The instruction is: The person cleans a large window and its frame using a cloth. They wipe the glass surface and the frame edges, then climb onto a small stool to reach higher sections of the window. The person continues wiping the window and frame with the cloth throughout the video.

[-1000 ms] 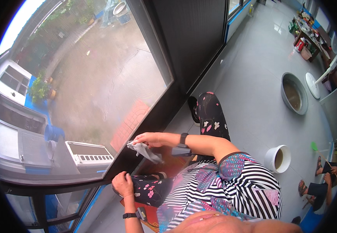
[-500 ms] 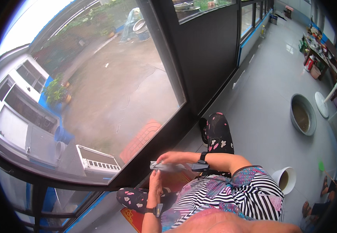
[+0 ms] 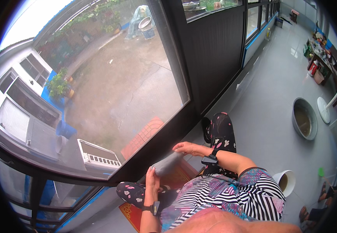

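A grey cloth (image 3: 167, 164) is stretched between my two hands, close to the glass door in front of me. My left hand (image 3: 152, 180) pinches its near left end, with fingers closed. At the far right end, my right hand (image 3: 187, 148) grips the cloth's upper edge between thumb and fingers. The cloth hangs fairly flat and smooth above a red patterned mat (image 3: 131, 216), between my knees in dark flowered trousers. A dark band with a box sits on each wrist.
A dark-framed glass door (image 3: 172, 50) stands close ahead and left. On the grey tiled floor to the right are a metal basin (image 3: 312, 133) of murky water and a white bucket (image 3: 291, 184). Another person's feet (image 3: 304, 213) show at lower right. A cluttered table (image 3: 325, 58) stands farther back.
My right hand has moved right and away from my left, drawing the bunched cloth out into a wider, flatter sheet. My left hand has shifted slightly left and down.
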### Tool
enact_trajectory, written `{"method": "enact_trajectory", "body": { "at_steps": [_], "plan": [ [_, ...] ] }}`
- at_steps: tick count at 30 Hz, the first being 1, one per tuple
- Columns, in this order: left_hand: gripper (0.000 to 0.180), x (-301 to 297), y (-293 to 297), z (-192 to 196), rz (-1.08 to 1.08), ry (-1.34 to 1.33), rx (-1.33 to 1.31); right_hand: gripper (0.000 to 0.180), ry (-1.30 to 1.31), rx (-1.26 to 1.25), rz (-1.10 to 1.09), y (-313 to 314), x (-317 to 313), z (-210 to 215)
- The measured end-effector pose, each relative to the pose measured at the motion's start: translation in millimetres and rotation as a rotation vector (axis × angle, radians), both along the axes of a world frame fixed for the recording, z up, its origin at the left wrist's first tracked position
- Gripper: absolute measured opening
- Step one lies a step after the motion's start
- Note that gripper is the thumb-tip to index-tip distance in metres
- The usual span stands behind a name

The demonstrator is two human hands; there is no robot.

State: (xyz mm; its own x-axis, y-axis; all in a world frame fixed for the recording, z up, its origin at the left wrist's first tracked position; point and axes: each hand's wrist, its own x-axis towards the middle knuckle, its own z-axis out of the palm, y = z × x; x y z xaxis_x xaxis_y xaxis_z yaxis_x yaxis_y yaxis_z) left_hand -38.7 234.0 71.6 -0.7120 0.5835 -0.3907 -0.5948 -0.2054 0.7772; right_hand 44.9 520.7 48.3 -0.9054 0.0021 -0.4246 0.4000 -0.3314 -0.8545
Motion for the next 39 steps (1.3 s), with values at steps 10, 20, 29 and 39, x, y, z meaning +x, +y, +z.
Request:
{"method": "enact_trajectory", "body": {
  "at_steps": [10,20,29,39],
  "plan": [
    [0.033,-2,10,106,-0.163,0.097,0.166,0.039,0.239,-0.195,0.127,6,-10,105],
    [0.03,27,22,55,-0.24,-0.015,-0.065,0.051,0.183,0.01,0.177,-7,-12,51],
    [0.038,10,13,52,-0.19,0.017,-0.209,0.054,0.309,0.243,0.243,-3,-1,61],
    [0.067,14,12,36,-0.055,0.241,-0.503,0.019,0.452,0.989,0.4,-9,-8,66]
  ]
}}
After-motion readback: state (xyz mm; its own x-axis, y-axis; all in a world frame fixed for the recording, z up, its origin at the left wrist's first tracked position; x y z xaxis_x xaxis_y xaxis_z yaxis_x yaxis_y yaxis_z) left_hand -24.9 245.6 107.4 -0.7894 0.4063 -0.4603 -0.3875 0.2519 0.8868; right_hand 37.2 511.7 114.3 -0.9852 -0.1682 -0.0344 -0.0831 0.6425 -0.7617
